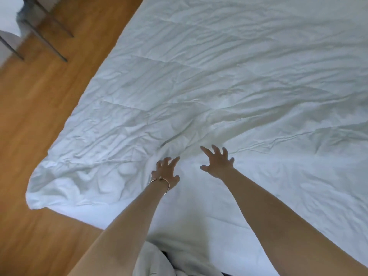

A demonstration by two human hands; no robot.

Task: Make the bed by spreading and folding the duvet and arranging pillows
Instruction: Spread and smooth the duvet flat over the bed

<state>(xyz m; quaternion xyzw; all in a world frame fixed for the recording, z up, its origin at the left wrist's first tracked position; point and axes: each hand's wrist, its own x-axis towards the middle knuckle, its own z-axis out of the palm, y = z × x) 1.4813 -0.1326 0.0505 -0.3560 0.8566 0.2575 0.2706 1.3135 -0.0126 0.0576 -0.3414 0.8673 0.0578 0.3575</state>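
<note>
While you leaned over the bed, both of your arms reached forward over the white duvet (229, 80), which lay spread across nearly the whole view, wrinkled and creased, with quilted seams showing faintly. Your left hand (166, 171) was low and to the left of centre, fingers splayed and slightly bent, resting on or just above a bunched ridge of the cloth; whether it truly touched, you could not tell from the blur. A thin bracelet (161, 181) circled that wrist. Your right hand (218, 161) was just beside it, a little farther forward, its fingers spread apart and holding nothing, with the duvet directly beneath the palm. Folds of the cloth fanned outward from the spot between your two hands. The duvet's near left corner (32, 202) hung over the wooden floor (39, 108), well apart from either hand. At the far upper left stood dark metal furniture legs (47, 34) on that floor.
</note>
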